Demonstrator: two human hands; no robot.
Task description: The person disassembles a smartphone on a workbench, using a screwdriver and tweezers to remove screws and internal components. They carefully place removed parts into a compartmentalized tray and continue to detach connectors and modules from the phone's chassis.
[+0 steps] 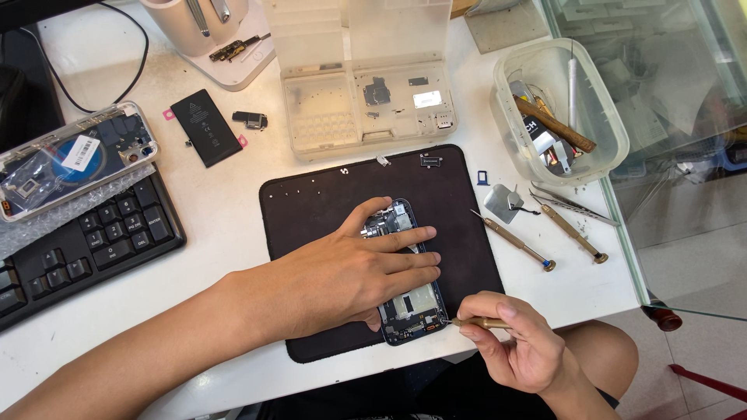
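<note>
An opened phone body [405, 311] with its inner parts showing lies on a black work mat [311, 206]. My left hand [350, 272] rests flat across the phone's middle and presses it down, fingers spread to the right. My right hand [517, 342] grips a small brass-handled screwdriver [475, 322] whose tip meets the phone's lower right corner.
Two more screwdrivers [515, 242] and tweezers [572, 205] lie right of the mat. A clear parts organiser [366, 85] and a plastic tub of tools [556, 113] stand behind. A loose battery [206, 127], another phone back [74, 159] and a keyboard [85, 241] sit left.
</note>
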